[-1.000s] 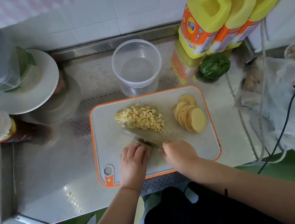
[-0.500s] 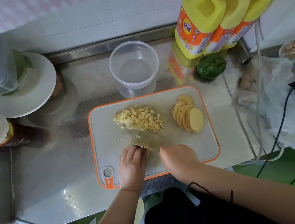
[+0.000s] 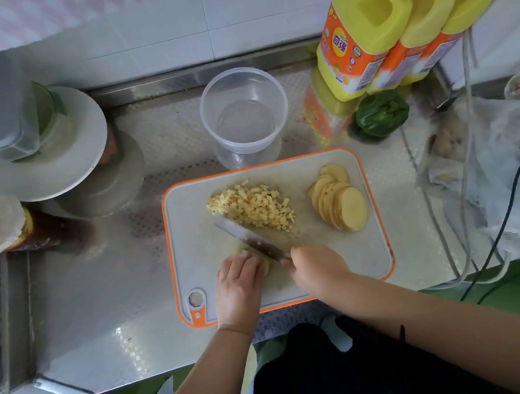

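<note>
The right hand (image 3: 316, 265) is clenched round the handle of a broad steel-bladed kitchen knife (image 3: 247, 237). The handle itself is hidden inside the fist. The blade runs away from the knuckles and slants to the left, its tip ending at the near edge of a heap of small yellow potato cubes (image 3: 253, 206).

Just left of that fist, almost touching it, the left hand (image 3: 238, 280) has its fingers curled down over a pale yellow potato piece (image 3: 267, 267), pinning it to the board. Only a sliver of the piece shows past the fingertips, so I cannot tell its long axis. It lies under the heel of the blade, on the left hand's side of the edge. The next cut depends on that: I judge the blade drops beside the left knuckles, so those fingertips need to stay tucked.

Both hands work at the near end of a white plastic cutting board with an orange rim (image 3: 200, 255). Beyond the right hand, a fanned row of round potato slices (image 3: 339, 200) waits uncut.

Past the board's far edge stands a clear round plastic tub (image 3: 238, 71), which appears to hold a little water and no potato. Further right of it lies a green bell pepper (image 3: 380, 113).
</note>
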Motion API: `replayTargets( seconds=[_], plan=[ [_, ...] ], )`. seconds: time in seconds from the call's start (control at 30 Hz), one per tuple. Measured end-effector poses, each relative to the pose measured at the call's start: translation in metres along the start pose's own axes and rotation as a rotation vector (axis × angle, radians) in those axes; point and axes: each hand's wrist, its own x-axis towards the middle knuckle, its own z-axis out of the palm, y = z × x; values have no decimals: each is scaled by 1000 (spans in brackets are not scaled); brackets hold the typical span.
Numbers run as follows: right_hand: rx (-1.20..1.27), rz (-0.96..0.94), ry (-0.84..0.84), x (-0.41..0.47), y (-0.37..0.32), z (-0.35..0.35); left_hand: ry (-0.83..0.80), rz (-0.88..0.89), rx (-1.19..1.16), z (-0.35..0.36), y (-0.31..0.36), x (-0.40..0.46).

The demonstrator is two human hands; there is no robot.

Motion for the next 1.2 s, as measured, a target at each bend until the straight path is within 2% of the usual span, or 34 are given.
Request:
replayTargets(
  seconds=[0.07, 0.17, 0.23, 0.33, 0.4, 0.5, 0.6, 0.7, 0.77, 0.87, 0.93, 1.0, 1.1, 1.2],
  plan=[
    [51, 21, -41, 6, 6, -6, 5, 15, -3, -3, 2, 0],
    [-7, -45, 15, -2, 7, -12, 4, 23, 10, -12, 0, 1],
    [-64, -88, 83, -14, 2, -12, 8, -84, 45, -17, -1, 3],
    [-61, -104, 102, -29, -7, -12, -26, -349, 61, -22, 1, 7],
    [-57, -102, 111, -32, -10, -9, -91, -396, 9, -21, 3, 9],
    [-104, -106, 144, -33, -12, -5, -98, -340, -17, -21, 2, 7],
    [-148, -118, 164, -32, -13, -7, -35, -304, 0, -25, 3, 5],
    [-201, -130, 138, -31, -13, -3, -29, -126, 6, -25, 2, 2],
    [-206, -89, 36, -32, -18, -7, -76, -53, 10, -21, -2, 2],
    [-149, -83, 130, -22, -10, 8, -84, -51, 12, -16, -6, 2],
    [-165, -46, 38, -28, -18, 0, -75, -29, 11, -16, -8, 3],
    [-222, -75, 39, -26, -17, 3, -69, -13, 5, -16, -9, 2],
    [-163, -25, -57, -22, -20, 2, -64, -24, -20, -15, -9, 2],
    [-98, -12, -24, -18, -17, 6, -69, -12, -26, -13, -11, 2]
  ],
)
